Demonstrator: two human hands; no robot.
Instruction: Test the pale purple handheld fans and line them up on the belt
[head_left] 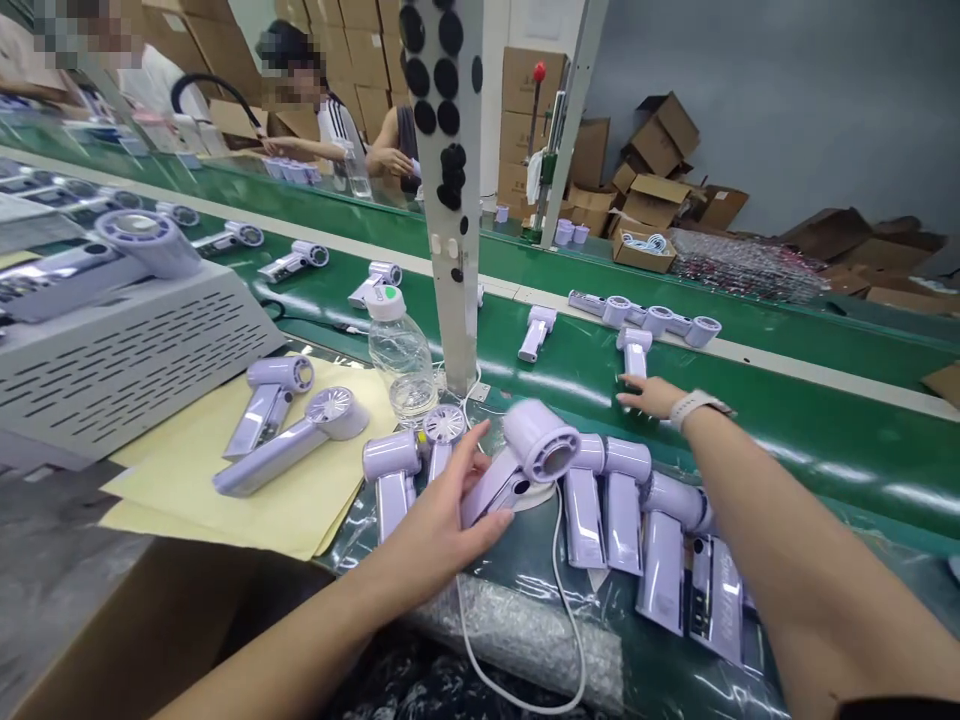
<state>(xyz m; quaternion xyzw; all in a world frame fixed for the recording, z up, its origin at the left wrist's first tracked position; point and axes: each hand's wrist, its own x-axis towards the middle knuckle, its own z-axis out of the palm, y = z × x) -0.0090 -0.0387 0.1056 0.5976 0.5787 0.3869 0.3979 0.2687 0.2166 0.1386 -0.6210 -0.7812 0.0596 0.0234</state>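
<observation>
My left hand (457,505) is wrapped around the handle of a lilac handheld fan (541,440), its round head tilted up and facing right. Over the green conveyor belt, my right hand (651,397) reaches out with thumb and fingers apart. Its fingertips are at the lower end of another handheld fan (635,352) lying on the belt; whether they touch it I cannot tell. Between my arms, several lilac fans (626,500) stand in a row on the bench. Left of my left hand is a further fan (391,470). A white cable (559,560) loops below the held fan.
Two fans (300,430) lie on yellow paper (315,510) at left, beside a vented metal box (135,360). A plastic bottle (403,360) stands by a metal post (450,200). More fans (652,318) lie along the belt (810,440). Co-workers (337,120) sit across it.
</observation>
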